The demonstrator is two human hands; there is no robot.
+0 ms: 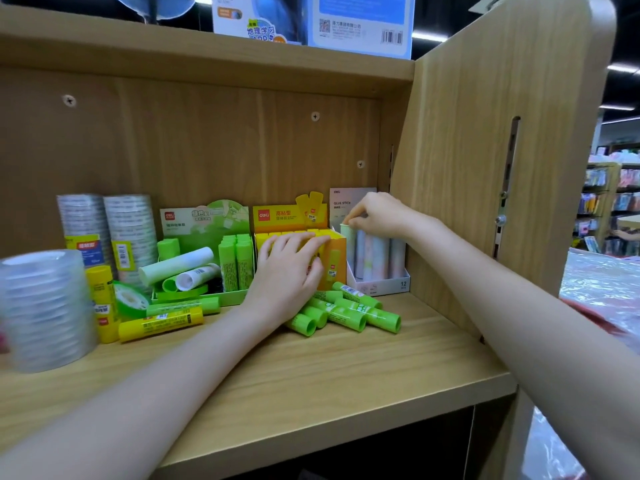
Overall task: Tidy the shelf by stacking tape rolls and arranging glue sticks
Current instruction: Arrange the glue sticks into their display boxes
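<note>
My right hand [375,214] pinches a pale glue stick [346,233] in the white box [384,284]; beside it, my left hand [289,268] lies seemingly flat on the yellow box [337,252].

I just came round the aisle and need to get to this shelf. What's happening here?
A person is tidying glue sticks. Their right hand pinches the top of a pastel glue stick standing in the white display box at the shelf's right end. Their left hand rests flat on the yellow display box. Loose green glue sticks lie in front, and tape rolls stand stacked at the left.
</note>
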